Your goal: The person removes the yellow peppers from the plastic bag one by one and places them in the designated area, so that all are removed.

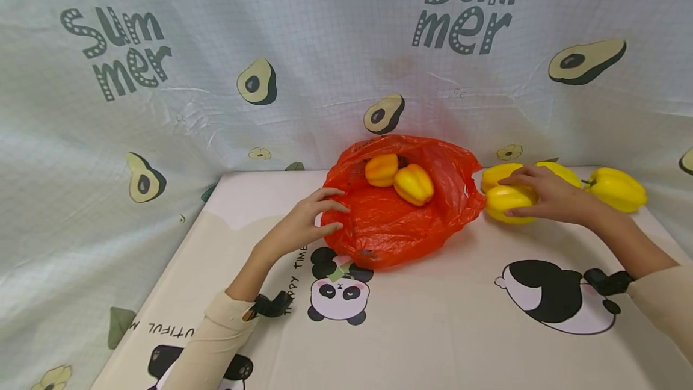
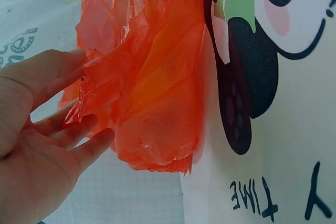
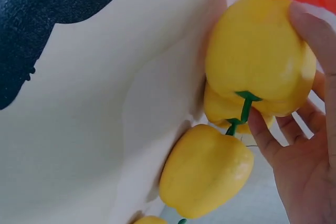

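A red plastic bag [image 1: 379, 227] lies on the table with its mouth wide, and two bell peppers show inside: an orange-yellow pepper [image 1: 381, 170] and a yellow pepper [image 1: 414, 184]. My left hand [image 1: 311, 221] touches the bag's left rim with spread, relaxed fingers; the left wrist view shows the crumpled bag edge [image 2: 92, 77] by the fingertips. To the bag's right, my right hand [image 1: 552, 197] grips a yellow bell pepper [image 3: 257, 56] between thumb and fingers. Its green stem points toward the wrist camera.
Other yellow peppers are near the right hand: one behind the held pepper [image 1: 495, 173], one behind the hand [image 1: 563, 173], and one farther right [image 1: 617, 189]. A light panda-print cloth covers the table [image 1: 411, 330]. An avocado-print sheet [image 1: 325, 35] hangs behind it.
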`<state>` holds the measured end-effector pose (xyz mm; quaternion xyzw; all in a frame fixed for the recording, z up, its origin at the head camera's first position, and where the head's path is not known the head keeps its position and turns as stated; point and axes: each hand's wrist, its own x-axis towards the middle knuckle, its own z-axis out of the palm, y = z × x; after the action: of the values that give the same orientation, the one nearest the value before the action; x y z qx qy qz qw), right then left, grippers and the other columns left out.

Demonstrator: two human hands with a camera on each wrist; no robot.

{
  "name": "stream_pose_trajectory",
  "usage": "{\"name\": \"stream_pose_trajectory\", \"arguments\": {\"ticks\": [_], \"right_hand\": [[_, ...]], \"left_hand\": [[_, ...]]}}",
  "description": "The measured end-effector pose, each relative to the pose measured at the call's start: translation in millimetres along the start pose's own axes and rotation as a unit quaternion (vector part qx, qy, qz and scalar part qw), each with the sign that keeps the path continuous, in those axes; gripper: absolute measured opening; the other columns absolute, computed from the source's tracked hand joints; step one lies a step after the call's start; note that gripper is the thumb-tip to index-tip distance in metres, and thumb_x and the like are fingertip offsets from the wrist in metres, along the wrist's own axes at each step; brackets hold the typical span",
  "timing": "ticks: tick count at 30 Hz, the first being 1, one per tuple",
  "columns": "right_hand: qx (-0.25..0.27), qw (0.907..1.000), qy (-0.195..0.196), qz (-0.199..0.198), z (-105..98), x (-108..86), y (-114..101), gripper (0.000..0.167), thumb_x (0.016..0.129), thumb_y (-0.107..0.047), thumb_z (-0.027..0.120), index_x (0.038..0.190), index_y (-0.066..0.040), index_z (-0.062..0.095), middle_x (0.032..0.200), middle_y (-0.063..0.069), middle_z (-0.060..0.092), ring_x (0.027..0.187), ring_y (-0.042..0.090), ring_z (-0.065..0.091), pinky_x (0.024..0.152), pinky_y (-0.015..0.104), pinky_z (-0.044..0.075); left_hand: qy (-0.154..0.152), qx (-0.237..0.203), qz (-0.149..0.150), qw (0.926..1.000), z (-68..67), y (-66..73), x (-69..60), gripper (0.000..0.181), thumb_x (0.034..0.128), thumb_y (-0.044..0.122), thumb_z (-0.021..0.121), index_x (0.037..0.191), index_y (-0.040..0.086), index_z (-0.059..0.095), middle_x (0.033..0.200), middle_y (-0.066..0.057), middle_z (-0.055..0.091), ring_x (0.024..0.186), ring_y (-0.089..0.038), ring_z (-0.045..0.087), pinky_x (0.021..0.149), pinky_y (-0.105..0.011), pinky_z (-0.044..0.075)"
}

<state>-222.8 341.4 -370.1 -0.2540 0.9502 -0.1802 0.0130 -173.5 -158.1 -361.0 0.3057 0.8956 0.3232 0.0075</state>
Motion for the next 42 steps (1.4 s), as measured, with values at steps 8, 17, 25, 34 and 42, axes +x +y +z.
{"name": "stream_pose_trajectory", "arguments": {"ticks": [8,17,25,34,42], "right_hand": [[-0.02,0.9998,0.004,-0.005,9.0,-0.3,1.4,0.06,0.079,-0.033,0.087,0.128,-0.006,0.066,0.127,0.022,0.053,0.113,0.042,0.044,0.09,0.061,0.045],[-0.059,0.9981,-0.011,-0.011,6.4,-1.4,-7.0,0.062,0.082,-0.032,0.085,0.132,-0.002,0.063,0.13,0.026,0.054,0.117,0.05,0.04,0.095,0.068,0.042],[-0.088,0.9954,-0.035,-0.018,-5.3,0.8,-20.6,0.068,0.088,-0.035,0.079,0.14,0.003,0.054,0.139,0.028,0.053,0.127,0.052,0.039,0.104,0.07,0.039],[-0.063,0.9972,0.001,-0.039,-39.9,-3.5,-64.0,0.052,0.092,-0.025,0.075,0.139,-0.008,0.061,0.137,0.018,0.062,0.133,0.046,0.047,0.103,0.068,0.043],[-0.076,0.9943,0.022,-0.072,-54.7,-3.1,-107.4,0.044,0.092,-0.023,0.076,0.135,-0.016,0.066,0.132,0.012,0.066,0.126,0.038,0.056,0.094,0.059,0.055]], "left_hand": [[-0.005,0.0,0.002,1.0,1.5,0.8,0.8,0.027,0.0917,0.009,0.075,0.118,0.008,0.073,0.146,-0.014,0.051,0.138,-0.036,0.046,0.11,-0.05,0.046],[-0.006,-0.003,-0.001,1.0,-4.4,3.4,0.4,0.028,0.0912,0.008,0.075,0.119,0.006,0.073,0.146,-0.017,0.05,0.139,-0.036,0.045,0.106,-0.049,0.05],[-0.009,-0.005,-0.001,0.9999,-2.4,6.2,0.1,0.027,0.0912,0.007,0.075,0.118,0.005,0.073,0.146,-0.018,0.05,0.139,-0.037,0.045,0.109,-0.051,0.047],[-0.009,-0.003,-0.001,1.0,-2.3,6.8,-1.1,0.027,0.0916,0.008,0.074,0.119,0.006,0.073,0.146,-0.015,0.05,0.139,-0.037,0.045,0.108,-0.051,0.047],[-0.006,-0.003,0.003,1.0,-3.5,6.5,-1.9,0.027,0.0916,0.008,0.075,0.118,0.007,0.073,0.146,-0.016,0.051,0.139,-0.037,0.045,0.109,-0.052,0.047]]}}
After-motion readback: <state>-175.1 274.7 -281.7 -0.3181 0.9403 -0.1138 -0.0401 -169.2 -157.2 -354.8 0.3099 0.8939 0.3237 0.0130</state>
